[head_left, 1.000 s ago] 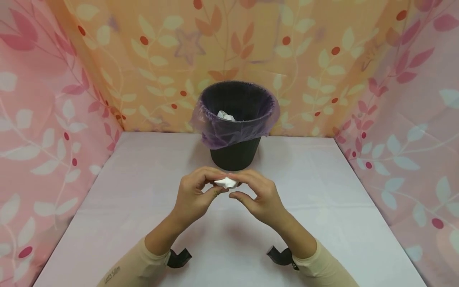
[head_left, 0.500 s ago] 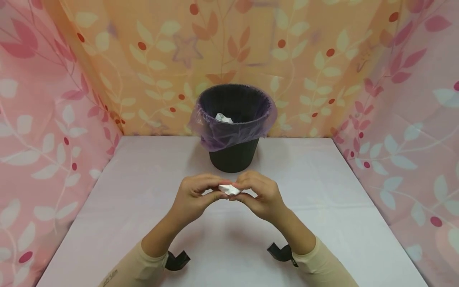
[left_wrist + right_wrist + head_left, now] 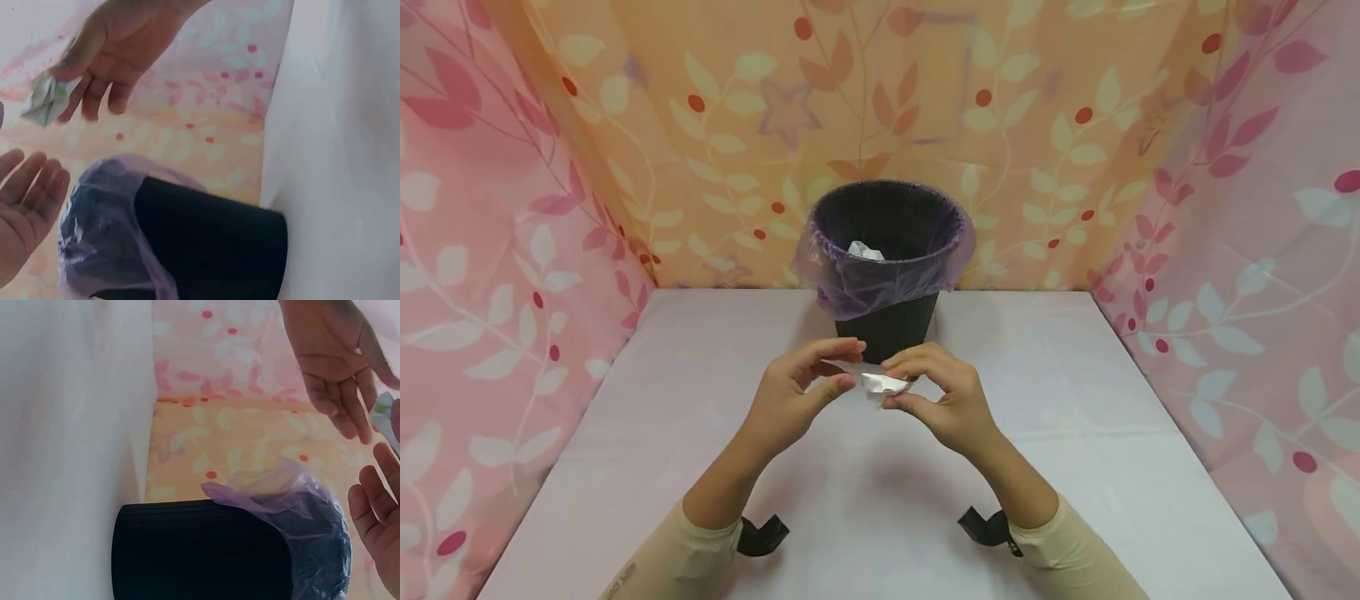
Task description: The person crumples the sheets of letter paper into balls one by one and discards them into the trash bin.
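Observation:
My right hand [image 3: 953,408] pinches a small crumpled white paper [image 3: 882,384] between thumb and fingers, held above the table in front of the bin. In the left wrist view, a green mark shows on the crumpled paper [image 3: 49,99]. Just left of it my left hand [image 3: 790,398] is apart from the paper, with its fingers spread from the thumb and nothing in them. The palm of this left hand [image 3: 334,359] faces the paper in the right wrist view.
A black bin [image 3: 891,329] stands at the back of the white table [image 3: 700,375], with a purple liner [image 3: 880,292] folded over its rim. Inside lies some crumpled white paper [image 3: 865,250]. Floral cloth walls [image 3: 715,167] enclose the back and both sides.
Half a second ago both hands pinched the crumpled paper together. My left hand has let go and drawn off to the left; my right hand keeps the paper.

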Available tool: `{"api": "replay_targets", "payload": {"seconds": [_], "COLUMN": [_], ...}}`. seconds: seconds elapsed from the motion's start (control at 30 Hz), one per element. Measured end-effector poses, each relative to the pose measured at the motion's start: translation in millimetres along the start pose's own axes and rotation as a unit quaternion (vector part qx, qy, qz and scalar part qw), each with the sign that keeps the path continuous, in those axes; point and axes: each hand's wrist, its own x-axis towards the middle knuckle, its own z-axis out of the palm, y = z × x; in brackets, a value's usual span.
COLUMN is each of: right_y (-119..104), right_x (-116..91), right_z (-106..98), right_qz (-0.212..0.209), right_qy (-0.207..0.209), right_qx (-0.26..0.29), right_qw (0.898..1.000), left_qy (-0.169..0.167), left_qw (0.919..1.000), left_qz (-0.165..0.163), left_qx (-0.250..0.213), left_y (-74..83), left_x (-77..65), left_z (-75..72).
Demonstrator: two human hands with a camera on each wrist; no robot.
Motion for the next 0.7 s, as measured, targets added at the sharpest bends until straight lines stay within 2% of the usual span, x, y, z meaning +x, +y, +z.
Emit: {"api": "replay_targets", "payload": {"seconds": [0.17,0.33,0.43,0.53,0.7], "right_y": [1.9,-0.4,-9.5,-18.9,-22.7], "right_x": [-3.6,-1.3,5.2,10.9,14.0], "right_z": [-3.4,-8.3,-11.5,-14.3,-17.9], "right_qz": [0.059,0.114,0.142,0.156,0.161], "right_qy": [0.006,0.001,0.002,0.004,0.008], "right_qx": [0.016,0.018,0.018,0.016,0.009], "right_qw": [0.998,0.993,0.99,0.988,0.987], "left_qy": [0.054,0.112,0.129,0.131,0.123], "left_qw": [0.9969,0.9848,0.9786,0.9752,0.9708], "left_qz": [0.001,0.018,0.018,0.002,-0.059], "left_qx": [0.058,0.132,0.159,0.178,0.197], "left_y": [-6.7,-13.1,-16.1,-17.8,-19.8], "left_x": [17.3,42.8,57.7,71.8,93.0], "left_z": [-12.8,-27.1,-36.3,-44.8,-55.9]}}
